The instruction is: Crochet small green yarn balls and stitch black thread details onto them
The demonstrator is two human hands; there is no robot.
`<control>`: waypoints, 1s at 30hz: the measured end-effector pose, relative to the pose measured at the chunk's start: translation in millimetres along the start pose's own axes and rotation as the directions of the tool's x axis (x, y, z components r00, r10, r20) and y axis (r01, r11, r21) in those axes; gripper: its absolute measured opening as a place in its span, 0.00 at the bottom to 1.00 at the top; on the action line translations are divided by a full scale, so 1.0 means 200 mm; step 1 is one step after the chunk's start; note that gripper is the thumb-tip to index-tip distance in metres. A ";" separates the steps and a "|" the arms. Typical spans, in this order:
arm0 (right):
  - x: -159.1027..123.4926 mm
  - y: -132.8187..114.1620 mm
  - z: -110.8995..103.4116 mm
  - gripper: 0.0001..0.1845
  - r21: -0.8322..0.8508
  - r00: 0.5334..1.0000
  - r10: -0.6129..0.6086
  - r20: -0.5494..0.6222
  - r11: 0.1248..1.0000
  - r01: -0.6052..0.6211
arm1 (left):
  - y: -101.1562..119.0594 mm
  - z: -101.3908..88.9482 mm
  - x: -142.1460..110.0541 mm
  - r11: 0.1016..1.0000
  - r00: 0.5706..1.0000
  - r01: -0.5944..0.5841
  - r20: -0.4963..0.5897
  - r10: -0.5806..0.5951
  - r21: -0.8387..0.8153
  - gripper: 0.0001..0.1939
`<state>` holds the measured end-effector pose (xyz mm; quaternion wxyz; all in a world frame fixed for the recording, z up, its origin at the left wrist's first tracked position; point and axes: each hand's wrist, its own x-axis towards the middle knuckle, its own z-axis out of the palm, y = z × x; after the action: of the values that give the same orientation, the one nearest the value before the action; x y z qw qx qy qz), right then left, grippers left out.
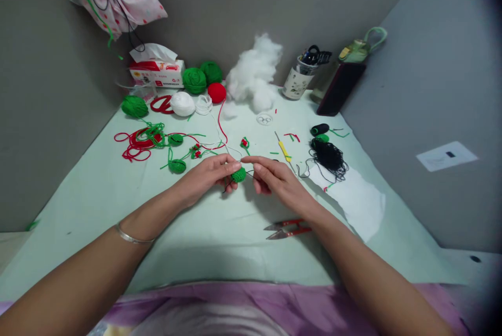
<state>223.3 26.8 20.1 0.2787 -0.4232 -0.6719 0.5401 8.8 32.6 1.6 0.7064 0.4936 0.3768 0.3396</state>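
Observation:
A small green crocheted ball (238,174) is pinched in my left hand (219,171), between thumb and fingers. My right hand (270,174) is just right of it, its index finger reaching to the top of the ball beside my left thumb. Black yarn (250,172) runs from the ball into the curled fingers of my right hand. Whether a needle is also in those fingers cannot be made out. Beyond my hands lie a yellow-handled crochet hook (284,149) and a small red, white and green crocheted piece (245,143).
Red-handled thread snips (288,228) lie by my right forearm. Black yarn is heaped (329,158) at right beside white paper (353,194). Green crocheted pieces (177,166) and tangled red yarn (137,140) lie left. Yarn balls (194,80), white stuffing (254,74) and a phone (341,89) stand behind.

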 end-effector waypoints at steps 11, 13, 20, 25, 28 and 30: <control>0.00 -0.02 0.03 0.20 0.006 0.993 -0.115 -0.028 0.993 0.115 | 0.00 0.02 -0.01 0.997 1.000 -0.006 -0.007 0.005 -0.077 0.18; 0.00 -0.01 0.00 0.18 0.014 0.987 -0.101 -0.125 0.994 0.104 | 0.02 -0.03 0.00 0.997 0.986 -0.065 -0.149 0.071 0.040 0.22; 0.00 -0.02 -0.05 0.16 -0.058 0.930 -0.165 -0.328 0.986 0.155 | 0.04 -0.13 0.01 0.667 0.704 -0.211 -0.363 0.611 0.714 0.07; -0.01 -0.02 -0.02 0.17 -0.116 0.932 -0.186 -0.311 0.981 0.157 | 0.01 0.06 -0.02 0.940 0.958 -0.136 -0.199 0.205 0.314 0.14; -0.01 -0.01 -0.02 0.16 -0.184 0.927 -0.201 -0.316 0.972 0.148 | 0.01 0.11 -0.02 0.971 0.985 -0.106 -0.114 0.133 0.214 0.10; 0.00 0.00 -0.04 0.16 -0.210 0.928 -0.199 -0.316 0.968 0.136 | 0.01 0.09 -0.02 0.992 0.989 -0.084 -0.114 0.095 0.099 0.11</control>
<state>230.2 29.6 21.5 0.3932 -0.4736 -0.6958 0.3701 22.8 21.0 8.7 0.6427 0.5217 0.4112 0.3816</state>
